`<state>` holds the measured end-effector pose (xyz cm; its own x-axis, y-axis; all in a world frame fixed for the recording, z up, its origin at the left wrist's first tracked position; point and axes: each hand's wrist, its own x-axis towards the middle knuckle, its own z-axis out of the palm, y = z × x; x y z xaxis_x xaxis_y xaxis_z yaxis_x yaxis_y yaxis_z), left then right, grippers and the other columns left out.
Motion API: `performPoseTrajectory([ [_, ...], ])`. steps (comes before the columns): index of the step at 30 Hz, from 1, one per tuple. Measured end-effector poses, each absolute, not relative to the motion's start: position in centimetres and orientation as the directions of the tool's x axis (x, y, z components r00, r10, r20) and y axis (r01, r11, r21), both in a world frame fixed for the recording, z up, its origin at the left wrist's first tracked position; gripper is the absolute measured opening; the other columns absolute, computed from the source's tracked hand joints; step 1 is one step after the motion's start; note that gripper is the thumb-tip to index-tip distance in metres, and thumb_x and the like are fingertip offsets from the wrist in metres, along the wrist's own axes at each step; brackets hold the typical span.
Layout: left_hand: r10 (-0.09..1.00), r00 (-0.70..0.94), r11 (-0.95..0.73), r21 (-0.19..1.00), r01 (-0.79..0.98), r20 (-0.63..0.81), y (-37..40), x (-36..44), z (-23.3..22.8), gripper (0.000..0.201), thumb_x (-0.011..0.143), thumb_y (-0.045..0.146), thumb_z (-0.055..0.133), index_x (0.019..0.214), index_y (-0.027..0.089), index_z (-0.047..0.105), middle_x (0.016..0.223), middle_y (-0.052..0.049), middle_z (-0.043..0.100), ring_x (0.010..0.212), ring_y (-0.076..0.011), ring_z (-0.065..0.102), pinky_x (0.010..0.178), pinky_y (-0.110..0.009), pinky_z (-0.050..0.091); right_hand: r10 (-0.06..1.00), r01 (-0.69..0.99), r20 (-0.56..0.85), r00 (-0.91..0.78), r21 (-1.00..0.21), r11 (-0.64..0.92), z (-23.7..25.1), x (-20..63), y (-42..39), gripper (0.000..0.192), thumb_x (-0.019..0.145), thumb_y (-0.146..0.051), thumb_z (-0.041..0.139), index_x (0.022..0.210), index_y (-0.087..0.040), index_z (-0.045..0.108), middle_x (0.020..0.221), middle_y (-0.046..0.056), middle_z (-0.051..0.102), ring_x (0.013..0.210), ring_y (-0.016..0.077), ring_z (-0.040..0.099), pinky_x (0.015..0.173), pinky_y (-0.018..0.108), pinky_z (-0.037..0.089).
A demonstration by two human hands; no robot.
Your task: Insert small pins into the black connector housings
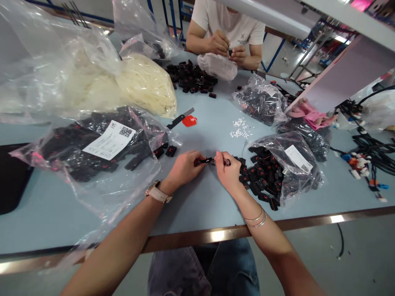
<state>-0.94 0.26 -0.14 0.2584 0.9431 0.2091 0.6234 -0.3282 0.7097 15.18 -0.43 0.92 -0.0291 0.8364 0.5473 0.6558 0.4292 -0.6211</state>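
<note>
Head view: hands (206, 164) pinch connector (207, 161) (bag label (109, 139) unreadable).

Black connectors (262, 176) with red spots, pale blue table (200, 205), cream-white ties (145, 82), pink glove (311, 115).

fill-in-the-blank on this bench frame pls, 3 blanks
1. Both hands, left hand and right hand, pinch one small black connector above the ____ table.
2. The watch sits on the ____ wrist.
3. The open bag of black connectors lies on the ____ hand's side.

Missing words: blue; left; right
</note>
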Motion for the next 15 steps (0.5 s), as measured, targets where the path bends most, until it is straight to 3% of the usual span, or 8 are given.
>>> performPoseTrajectory([
  [15, 0.946, 0.264, -0.317, 0.703, 0.637, 0.188, 0.30, -0.92, -0.28, 0.001, 0.073, 0.017, 0.059, 0.073, 0.017, 0.060, 0.070, -0.002, 0.061, 0.062, -0.0129, 0.053, 0.058, -0.025, 0.041, 0.835, 0.712, 0.540, -0.103, -0.547, 0.441, 1.08, 15.03, -0.20, 0.040, 0.094, -0.038, 0.036, 0.063, -0.020, 0.054, 0.055, 0.002, 0.062, 0.051, 0.0108, 0.054, 0.056, 0.022, 0.039],
])
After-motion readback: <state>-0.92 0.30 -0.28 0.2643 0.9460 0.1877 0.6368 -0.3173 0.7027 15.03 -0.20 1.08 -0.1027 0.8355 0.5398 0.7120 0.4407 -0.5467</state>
